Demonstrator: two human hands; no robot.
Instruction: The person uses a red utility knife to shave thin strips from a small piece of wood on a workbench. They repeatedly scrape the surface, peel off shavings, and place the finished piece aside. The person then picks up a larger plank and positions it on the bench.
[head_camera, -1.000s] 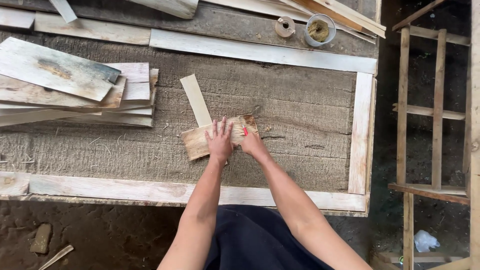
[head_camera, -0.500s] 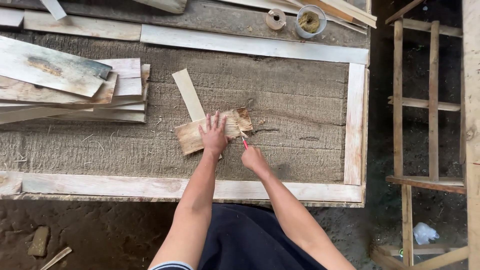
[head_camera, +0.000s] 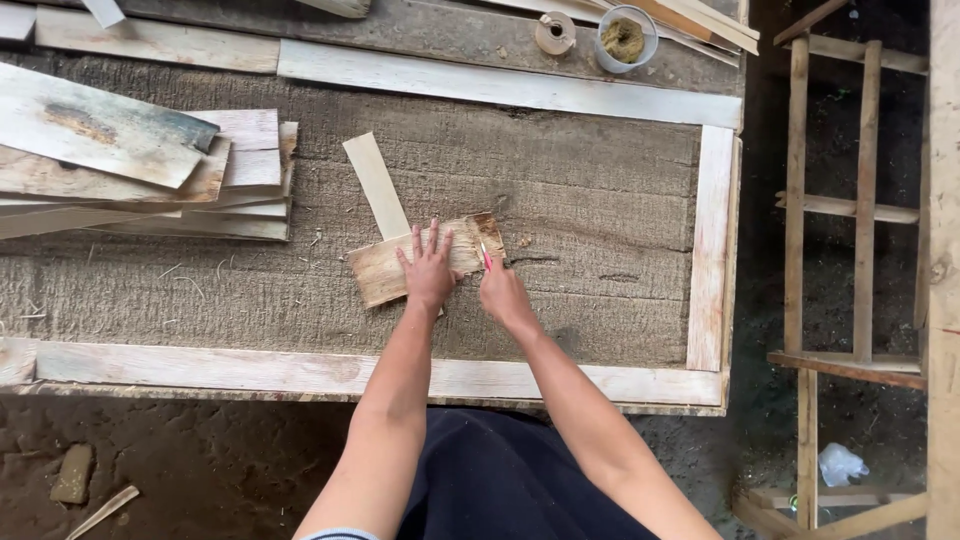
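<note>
A small bark-like wood piece, long axis tilted left-right, is pressed flat by the spread left hand, while a pink-handled blade is clamped in the right hand at its right end.

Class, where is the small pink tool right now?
In the head view, the pink tool is in the right hand, tip at the right end of the bark piece under the left hand.

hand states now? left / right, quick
Left hand: open, fingers spread, pressed flat on the small wooden piece.
Right hand: closed around a thin pink-red tool, its tip at the piece's right end.
</note>
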